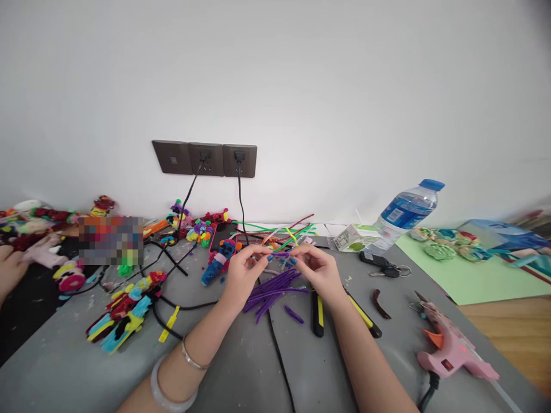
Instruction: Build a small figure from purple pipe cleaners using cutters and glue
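Note:
Both hands meet over the middle of the grey table, pinching a short purple fuzzy stem [282, 254] stretched between them. My left hand [247, 272] has its thumb and forefinger closed on one end; my right hand [317, 269] closes on the other. Just below them lies a bundle of purple stems [273, 291], with a short purple piece [294, 314] apart from it. Pliers with yellow and black handles [317, 314] lie partly under my right wrist. Behind the hands are green and red stems [301, 222].
A pink glue gun [451, 347], keys [390, 268], a tilted water bottle [404, 215] and a small carton [356, 237] are on the right. Colourful fuzzy figures [124, 312] and black cables [189, 308] lie on the left. Another person's hand [11, 269] is at the far left.

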Demonstrator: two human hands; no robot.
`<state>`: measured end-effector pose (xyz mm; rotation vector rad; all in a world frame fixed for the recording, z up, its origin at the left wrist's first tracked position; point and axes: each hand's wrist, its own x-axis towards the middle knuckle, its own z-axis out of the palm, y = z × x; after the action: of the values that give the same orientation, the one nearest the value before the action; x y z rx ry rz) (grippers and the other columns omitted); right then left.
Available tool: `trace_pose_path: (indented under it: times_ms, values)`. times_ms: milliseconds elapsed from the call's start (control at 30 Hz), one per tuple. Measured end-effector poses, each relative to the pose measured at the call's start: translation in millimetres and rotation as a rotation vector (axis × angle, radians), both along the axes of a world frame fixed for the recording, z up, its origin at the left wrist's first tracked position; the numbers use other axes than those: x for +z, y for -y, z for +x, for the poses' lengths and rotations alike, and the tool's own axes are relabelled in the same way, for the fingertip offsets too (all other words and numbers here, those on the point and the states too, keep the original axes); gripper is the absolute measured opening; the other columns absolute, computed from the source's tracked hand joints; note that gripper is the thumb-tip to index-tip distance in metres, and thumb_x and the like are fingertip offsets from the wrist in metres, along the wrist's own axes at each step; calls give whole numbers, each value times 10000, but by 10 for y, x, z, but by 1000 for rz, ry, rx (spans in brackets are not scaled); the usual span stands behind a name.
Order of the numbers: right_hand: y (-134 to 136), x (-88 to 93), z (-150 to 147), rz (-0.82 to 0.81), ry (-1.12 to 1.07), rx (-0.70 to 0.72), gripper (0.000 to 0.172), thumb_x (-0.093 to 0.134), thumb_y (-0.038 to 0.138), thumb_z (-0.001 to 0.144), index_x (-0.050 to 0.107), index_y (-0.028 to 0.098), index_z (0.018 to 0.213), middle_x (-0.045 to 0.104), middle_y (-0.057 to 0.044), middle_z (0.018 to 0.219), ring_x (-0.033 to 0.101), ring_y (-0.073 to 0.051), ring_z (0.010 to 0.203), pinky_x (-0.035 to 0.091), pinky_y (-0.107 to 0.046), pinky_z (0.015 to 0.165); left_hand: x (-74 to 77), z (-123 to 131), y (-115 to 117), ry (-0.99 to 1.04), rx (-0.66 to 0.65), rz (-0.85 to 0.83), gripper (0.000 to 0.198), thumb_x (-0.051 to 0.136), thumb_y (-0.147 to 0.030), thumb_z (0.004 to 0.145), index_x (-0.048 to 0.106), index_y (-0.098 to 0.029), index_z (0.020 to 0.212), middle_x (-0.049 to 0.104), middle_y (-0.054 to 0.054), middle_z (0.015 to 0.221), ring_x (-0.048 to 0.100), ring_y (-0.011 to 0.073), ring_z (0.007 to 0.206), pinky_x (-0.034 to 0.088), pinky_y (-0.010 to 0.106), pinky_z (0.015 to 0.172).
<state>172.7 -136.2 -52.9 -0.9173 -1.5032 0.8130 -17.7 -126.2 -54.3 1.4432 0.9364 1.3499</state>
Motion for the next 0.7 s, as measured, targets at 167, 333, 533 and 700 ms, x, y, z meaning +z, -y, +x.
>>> trace_pose_path:
  times_ms: [167,333,533,700]
  values:
    - [17,-10,-7,40,39,-14,66,642,243,847,694,211,873,491,15,661,425,-123,556,310,-264,508,31,14,32,-50,10,5,117,613,-204,807,710,-167,861,712,57,879,645,161,778,489,229,638]
    - [19,-23,7,62,66,-34,65,641,225,853,703,217,872,499,11,663,423,-127,563,302,-273,515,41,19,44,-76,23,9,117,609,-195,798,711,-167,848,711,55,862,641,161,762,478,230,628]
    - [8,-36,9,70,71,-45,68,643,216,849,709,216,866,502,10,659,430,-131,568,306,-277,524,33,15,48,-93,21,6,127,615,-202,799,721,-170,862,720,53,873,640,159,763,476,233,636]
    - [8,-31,12,77,75,-51,71,653,243,844,714,208,844,507,3,652,436,-137,574,311,-283,526,56,16,57,-103,36,34,130,611,-189,791,726,-165,849,726,55,867,642,161,762,469,235,625]
